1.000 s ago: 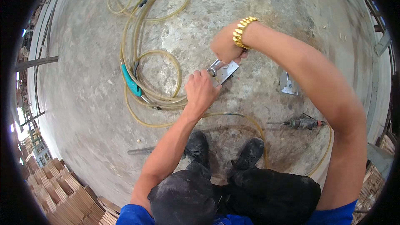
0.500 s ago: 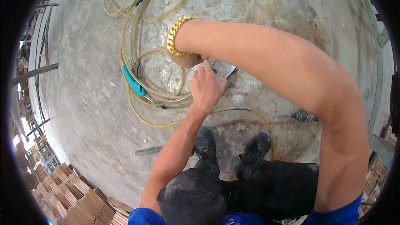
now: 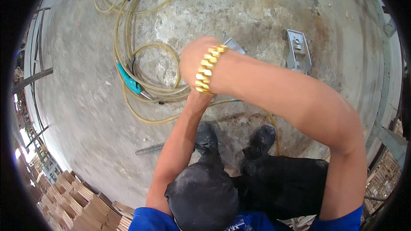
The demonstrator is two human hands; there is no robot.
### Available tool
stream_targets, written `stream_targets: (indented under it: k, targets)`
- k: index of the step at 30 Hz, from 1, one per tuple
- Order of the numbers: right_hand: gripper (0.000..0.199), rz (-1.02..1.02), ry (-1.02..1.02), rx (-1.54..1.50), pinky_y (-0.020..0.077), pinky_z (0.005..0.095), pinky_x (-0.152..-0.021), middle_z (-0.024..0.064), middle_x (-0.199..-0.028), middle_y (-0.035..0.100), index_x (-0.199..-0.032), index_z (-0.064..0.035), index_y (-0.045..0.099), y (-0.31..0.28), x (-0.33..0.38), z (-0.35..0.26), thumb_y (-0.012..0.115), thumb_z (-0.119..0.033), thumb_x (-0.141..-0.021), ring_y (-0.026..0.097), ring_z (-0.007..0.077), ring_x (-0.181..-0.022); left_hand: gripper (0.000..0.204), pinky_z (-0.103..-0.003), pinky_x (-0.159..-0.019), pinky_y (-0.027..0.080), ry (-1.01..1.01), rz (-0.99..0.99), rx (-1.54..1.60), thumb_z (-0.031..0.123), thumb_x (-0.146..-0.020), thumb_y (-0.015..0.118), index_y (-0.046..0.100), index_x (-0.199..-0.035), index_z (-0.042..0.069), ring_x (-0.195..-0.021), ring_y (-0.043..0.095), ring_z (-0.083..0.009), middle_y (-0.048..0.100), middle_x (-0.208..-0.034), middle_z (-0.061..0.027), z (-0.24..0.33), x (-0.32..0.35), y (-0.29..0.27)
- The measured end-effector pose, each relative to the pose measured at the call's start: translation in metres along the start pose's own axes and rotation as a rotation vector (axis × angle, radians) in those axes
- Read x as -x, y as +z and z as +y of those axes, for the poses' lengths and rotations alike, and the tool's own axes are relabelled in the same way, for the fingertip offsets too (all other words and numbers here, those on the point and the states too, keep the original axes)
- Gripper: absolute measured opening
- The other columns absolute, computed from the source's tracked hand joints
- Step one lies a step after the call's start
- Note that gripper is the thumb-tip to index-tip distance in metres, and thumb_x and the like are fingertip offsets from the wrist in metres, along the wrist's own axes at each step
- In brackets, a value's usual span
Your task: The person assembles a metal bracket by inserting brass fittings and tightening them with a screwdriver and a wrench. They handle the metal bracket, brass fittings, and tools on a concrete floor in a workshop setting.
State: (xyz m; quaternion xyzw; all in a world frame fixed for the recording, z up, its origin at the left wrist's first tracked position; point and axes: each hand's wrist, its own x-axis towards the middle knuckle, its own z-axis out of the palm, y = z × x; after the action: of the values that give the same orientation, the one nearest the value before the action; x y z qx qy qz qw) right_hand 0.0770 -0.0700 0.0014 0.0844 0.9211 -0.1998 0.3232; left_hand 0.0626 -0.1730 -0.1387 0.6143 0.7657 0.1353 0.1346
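Stretched across the front, my right hand [image 3: 195, 60] is smeared by motion, its fingers bent out of sight, with a gold chain bracelet [image 3: 209, 69] at the wrist. It covers most of my left hand [image 3: 199, 99]; only the part by the wrist shows, and its fingers are hidden. Beyond my right wrist, the corner of a shiny metal plate [image 3: 235, 46] sticks out. Whether either hand grips that plate cannot be seen. Farther right, a silver metal bracket [image 3: 299, 51] with a raised fitting lies on the floor.
Loops of yellowish hose [image 3: 117, 38] lie left on the concrete floor [image 3: 85, 102], beside a teal air blow gun [image 3: 129, 80]. A dark bar [image 3: 149, 149] rests near my black shoe [image 3: 207, 137]. Wood pieces [image 3: 81, 201] are stacked at lower left.
My right hand has swung back toward me over my left hand, covering its fingers. The silver bracket on the right has come into sight, while the power tool at right is now hidden.
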Motion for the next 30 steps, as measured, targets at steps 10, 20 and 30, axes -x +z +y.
stream_targets:
  k: [10,20,30]
  targets:
    - [0.020,0.081,0.315,-0.551,0.0491,0.0494,-0.070,0.0284,-0.075,0.060,-0.095,0.0082,0.057,0.093,0.096,0.039,0.050,-0.004,-0.081,0.061,0.0446,-0.076,0.038,-0.030,-0.061,0.050,0.106,0.058,-0.403,0.011,-0.072,0.061,0.055,-0.104,-0.009,-0.081,0.057,-0.0235,0.054,-0.087,-0.0124,0.033,0.004,0.018]
    - [0.035,0.210,0.434,-0.894,0.0449,0.0495,-0.072,0.0310,-0.081,0.057,-0.117,0.0093,0.050,0.125,0.102,0.024,0.044,-0.004,-0.085,0.058,0.0455,-0.080,0.039,-0.029,-0.067,0.051,0.198,0.153,-0.557,0.008,-0.074,0.058,0.056,-0.109,-0.010,-0.086,0.057,-0.0247,0.058,-0.095,-0.0171,0.035,0.008,0.024]
    - [0.029,0.196,0.506,-1.132,0.0459,0.0512,-0.071,0.0310,-0.081,0.059,-0.109,0.0106,0.053,0.119,0.099,0.022,0.045,-0.003,-0.084,0.058,0.0473,-0.081,0.033,-0.028,-0.065,0.052,0.255,0.050,-0.549,0.011,-0.073,0.058,0.055,-0.102,-0.006,-0.082,0.057,-0.0236,0.055,-0.090,-0.0130,0.024,0.004,0.024]
